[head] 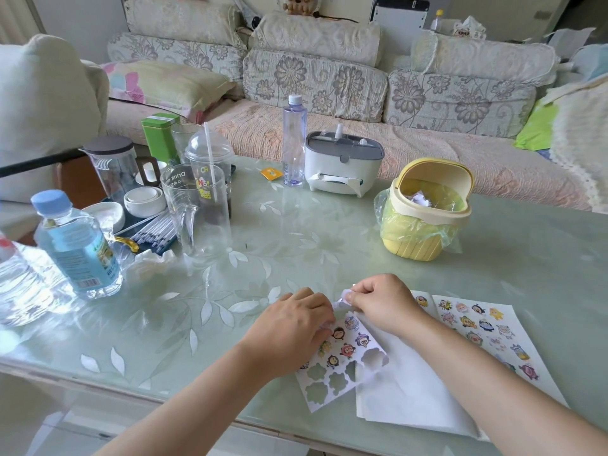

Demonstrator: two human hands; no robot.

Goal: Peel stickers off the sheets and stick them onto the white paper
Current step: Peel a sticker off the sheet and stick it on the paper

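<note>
A partly used sticker sheet lies near the table's front edge, with cartoon stickers at its top and several flower-shaped holes lower down. My left hand presses on the sheet's upper left part, fingers curled onto it. My right hand pinches a small pale sticker lifted just above the sheet's top corner. White paper lies beside it under my right forearm. A second, full sticker sheet lies to the right.
A yellow mini bin with a bag stands behind the sheets. At left are water bottles, a clear jug, cups and straws. A tall bottle and a white tissue holder stand at the far edge, with a sofa behind.
</note>
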